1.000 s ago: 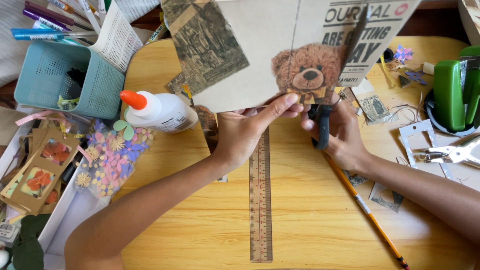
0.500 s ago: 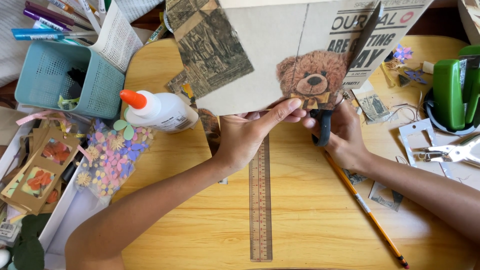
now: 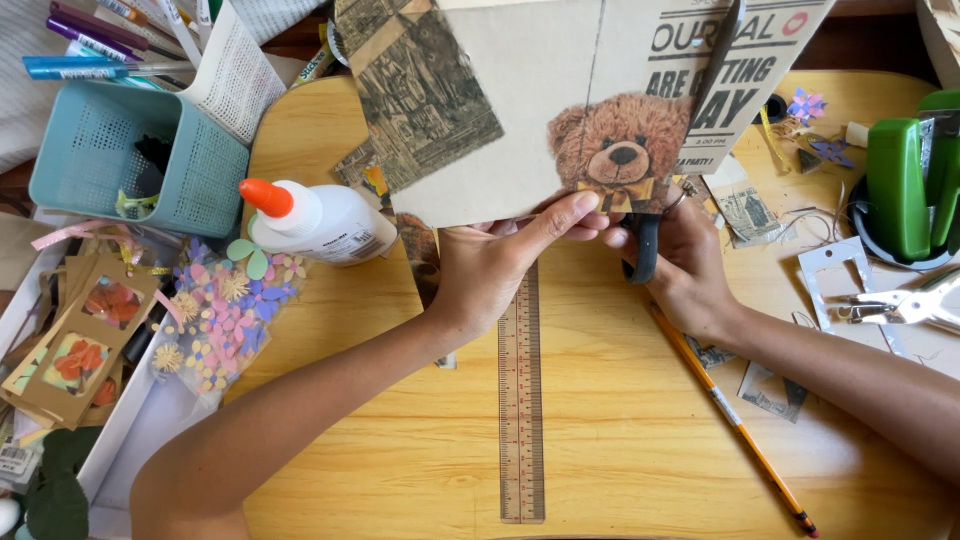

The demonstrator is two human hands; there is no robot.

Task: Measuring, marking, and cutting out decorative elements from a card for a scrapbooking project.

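Above tabletop [image 3: 600, 440]: big tan paper sheet with teddy bear picture [image 3: 540, 110]
Left hand [image 3: 500, 265]: pinching sheet's bottom edge
Right hand [image 3: 685, 265]: holding black-handled scissors [image 3: 645, 250]

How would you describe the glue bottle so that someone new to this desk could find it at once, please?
Start at the round wooden table and look to its upper left edge, just right of the pale blue basket. There the glue bottle lies on its side: white, the only thing with an orange cap.
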